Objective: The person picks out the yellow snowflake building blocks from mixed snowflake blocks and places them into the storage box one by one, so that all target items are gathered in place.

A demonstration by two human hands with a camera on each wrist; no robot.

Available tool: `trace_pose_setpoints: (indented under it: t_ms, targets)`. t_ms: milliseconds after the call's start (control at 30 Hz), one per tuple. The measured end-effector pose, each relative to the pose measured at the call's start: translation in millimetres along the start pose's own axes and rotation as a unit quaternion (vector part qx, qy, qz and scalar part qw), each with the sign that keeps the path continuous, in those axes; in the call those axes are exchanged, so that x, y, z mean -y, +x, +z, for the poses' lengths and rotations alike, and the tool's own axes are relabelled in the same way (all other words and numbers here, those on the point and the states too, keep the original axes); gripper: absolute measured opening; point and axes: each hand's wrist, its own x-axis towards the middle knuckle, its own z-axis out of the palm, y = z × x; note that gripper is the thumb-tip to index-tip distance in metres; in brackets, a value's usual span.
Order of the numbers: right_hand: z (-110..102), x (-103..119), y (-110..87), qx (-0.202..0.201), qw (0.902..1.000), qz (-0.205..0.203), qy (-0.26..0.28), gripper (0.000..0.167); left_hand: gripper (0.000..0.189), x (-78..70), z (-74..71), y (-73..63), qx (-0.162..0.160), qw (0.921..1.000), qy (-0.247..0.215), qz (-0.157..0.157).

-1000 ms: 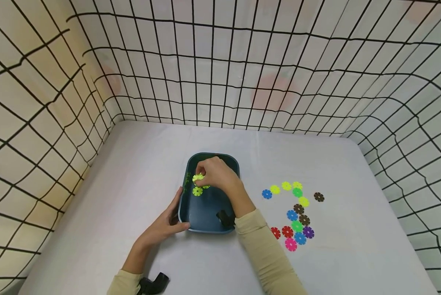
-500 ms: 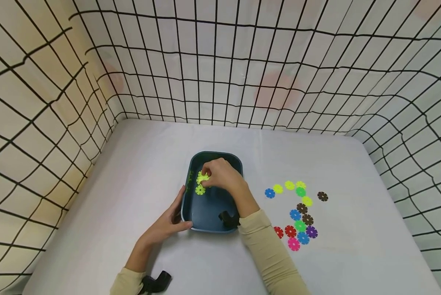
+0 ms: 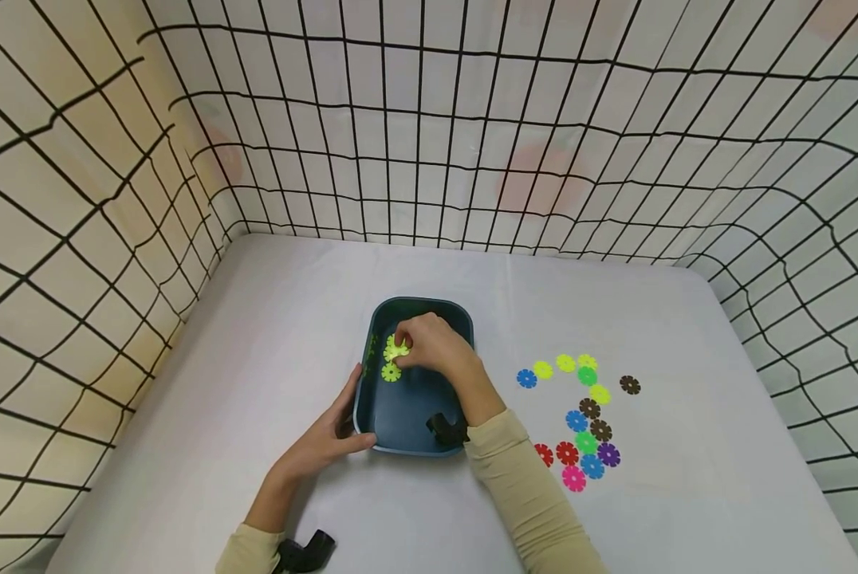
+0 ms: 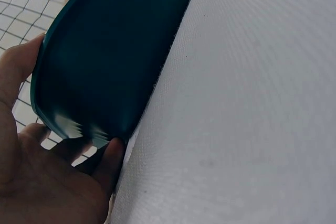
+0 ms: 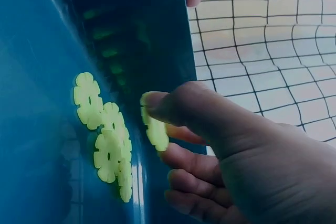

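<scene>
A dark blue-green plastic tray point(image 3: 400, 422) lies on the white-covered table. My left hand point(image 3: 324, 434) holds its near left corner, thumb at the near rim and fingers along the left wall; the left wrist view shows this hand around the tray's end point(image 4: 105, 56). Inside the tray, my right hand point(image 3: 436, 344) pinches a yellow notched disc point(image 5: 158, 134) between thumb and fingers. Several more yellow notched discs point(image 5: 107, 153) lie on the tray floor beside it, partly overlapping one another. In the head view the right fingers partly hide these discs.
Right of the tray, notched discs in several colours form a curved row, among them a blue disc point(image 3: 526, 379) and a pink disc point(image 3: 574, 478). A brown disc point(image 3: 630, 385) lies apart. Black wire mesh point(image 3: 429, 143) encloses the table's back and sides.
The head view has shifted slightly, moving the whole scene a little right. My right hand stays over the yellow discs in the tray, and my left hand keeps its place at the corner.
</scene>
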Motion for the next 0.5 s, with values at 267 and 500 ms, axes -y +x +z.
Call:
trace_pose_setpoints:
  t_ms: [267, 500]
  targets:
    - [6.9, -4.2, 2.7, 0.004, 0.9999, -0.011, -0.008, 0.025, 0.098, -1.2, 0.8, -0.2, -0.002, 1.0000, 0.000, -0.001]
    - [9.6, -5.2, 3.5, 0.007, 0.9998, -0.014, -0.009, 0.026, 0.098, -1.1, 0.5, -0.2, 0.002, 1.0000, -0.004, 0.000]
